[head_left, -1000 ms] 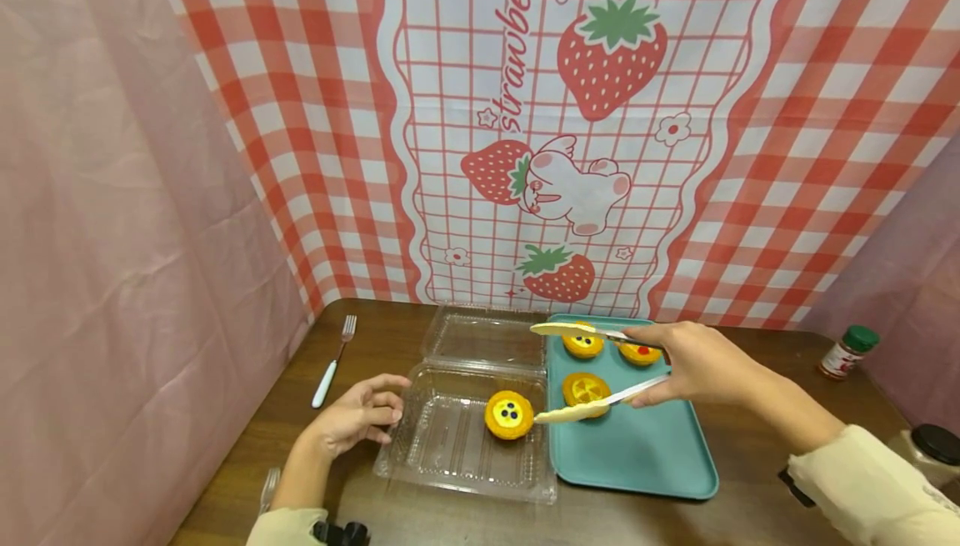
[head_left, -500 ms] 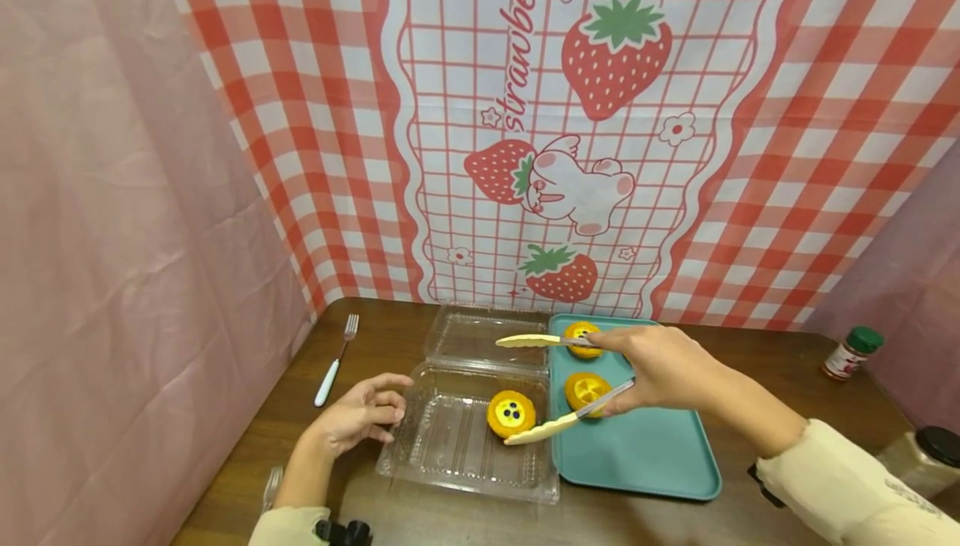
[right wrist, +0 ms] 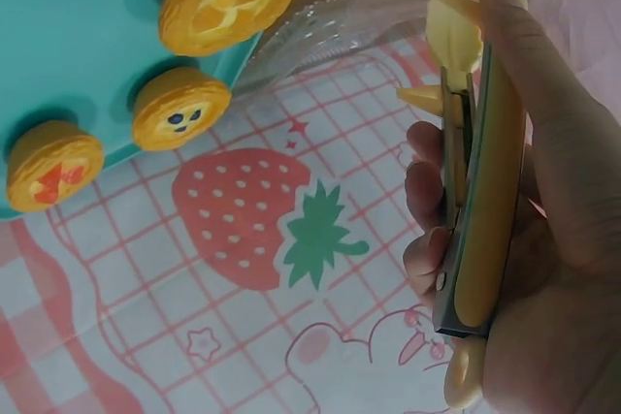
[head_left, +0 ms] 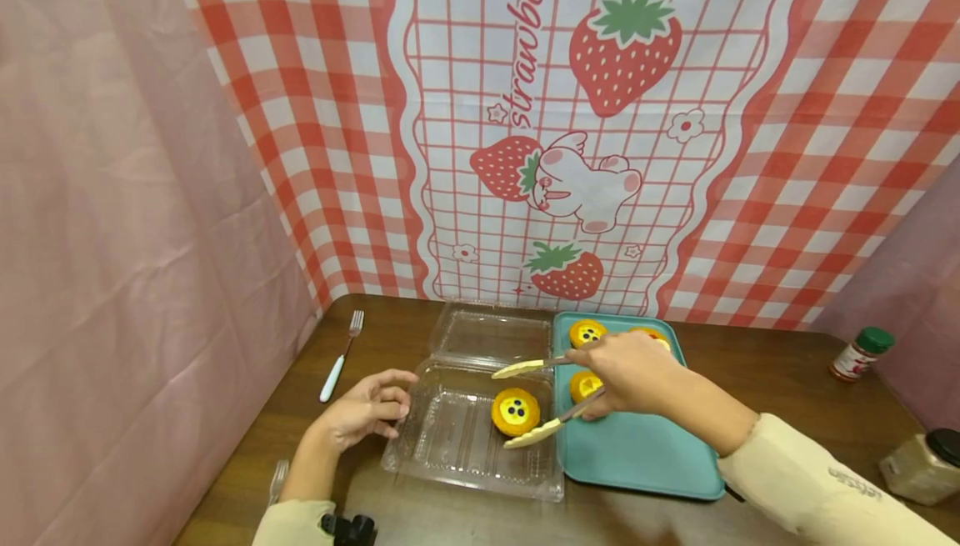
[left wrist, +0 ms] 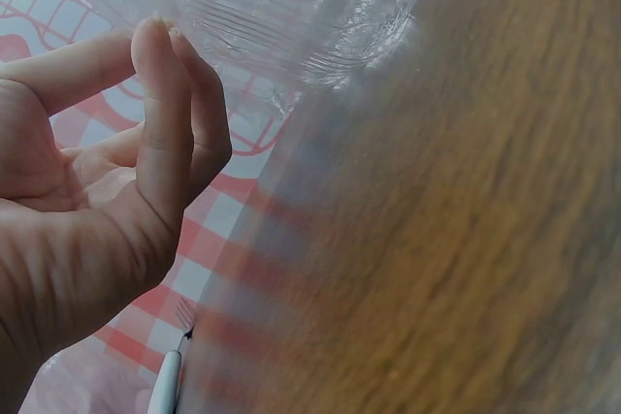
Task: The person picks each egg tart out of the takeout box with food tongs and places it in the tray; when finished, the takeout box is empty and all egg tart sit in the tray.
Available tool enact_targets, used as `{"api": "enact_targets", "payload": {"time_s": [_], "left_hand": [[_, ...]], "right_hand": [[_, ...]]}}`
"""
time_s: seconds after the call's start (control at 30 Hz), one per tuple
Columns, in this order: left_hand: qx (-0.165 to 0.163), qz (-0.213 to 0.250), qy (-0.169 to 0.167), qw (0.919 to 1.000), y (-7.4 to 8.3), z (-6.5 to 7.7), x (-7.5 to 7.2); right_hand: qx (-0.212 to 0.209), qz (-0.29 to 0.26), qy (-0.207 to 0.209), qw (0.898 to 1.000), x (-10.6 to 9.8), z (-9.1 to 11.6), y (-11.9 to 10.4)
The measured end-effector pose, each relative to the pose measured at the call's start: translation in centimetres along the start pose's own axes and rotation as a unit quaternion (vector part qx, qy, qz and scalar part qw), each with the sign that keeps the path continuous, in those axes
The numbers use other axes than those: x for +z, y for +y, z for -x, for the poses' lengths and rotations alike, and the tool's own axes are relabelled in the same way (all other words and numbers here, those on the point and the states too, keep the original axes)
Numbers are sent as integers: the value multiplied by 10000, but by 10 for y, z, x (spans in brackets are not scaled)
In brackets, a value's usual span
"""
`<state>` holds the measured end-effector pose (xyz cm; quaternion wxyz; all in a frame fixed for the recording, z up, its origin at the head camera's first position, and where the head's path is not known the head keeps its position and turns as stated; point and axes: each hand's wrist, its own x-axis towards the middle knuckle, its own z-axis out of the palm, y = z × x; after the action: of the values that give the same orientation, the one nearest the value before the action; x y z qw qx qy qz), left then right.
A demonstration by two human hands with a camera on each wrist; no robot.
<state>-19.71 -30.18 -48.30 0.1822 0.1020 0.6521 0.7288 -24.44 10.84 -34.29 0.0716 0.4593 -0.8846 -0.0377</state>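
Observation:
Curled fingers of my left hand (head_left: pixel 371 406) meet at the left rim of an open clear plastic clamshell container (head_left: pixel 442 479); in the left wrist view, thumb and fingertip pinch where the plastic edge begins. My right hand (head_left: pixel 630 373) grips metal tongs (right wrist: pixel 485 210) with pale yellow scalloped tips. The tongs are spread, one tip (head_left: pixel 517 369) beyond and the other (head_left: pixel 534 434) in front of an egg tart (head_left: pixel 515 412) with dark berries, inside the container's base. To the right, a teal tray (head_left: pixel 637 454) carries several tarts, including a plain-topped tart (right wrist: pixel 228 2), partly hidden by my right hand.
A white-handled fork (head_left: pixel 333 375) lies left of the container, and another fork (head_left: pixel 278 479) lies near my left forearm. At the right stand a green-capped spice jar (head_left: pixel 858 356) and a black-lidded jar (head_left: pixel 921 469). A strawberry-print cloth (head_left: pixel 555 112) hangs behind the table.
My right hand has moved left with the tongs, from over the tray to around the tart in the container. The tong tips have come closer together. My left hand keeps its place.

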Motion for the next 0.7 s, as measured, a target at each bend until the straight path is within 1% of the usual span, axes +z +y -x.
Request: {"api": "enact_targets", "payload": {"time_s": [0.13, 0.4, 0.7], "left_hand": [[11, 13, -42, 10000, 0, 0, -1], [48, 136, -119, 9998, 1, -1, 0], [40, 126, -74, 9999, 0, 0, -1]], "right_hand": [[-29, 267, -166, 9995, 2, -6, -5], [-39, 509, -368, 9980, 7, -14, -12], [-28, 368, -293, 9989, 11, -12, -11]]}}
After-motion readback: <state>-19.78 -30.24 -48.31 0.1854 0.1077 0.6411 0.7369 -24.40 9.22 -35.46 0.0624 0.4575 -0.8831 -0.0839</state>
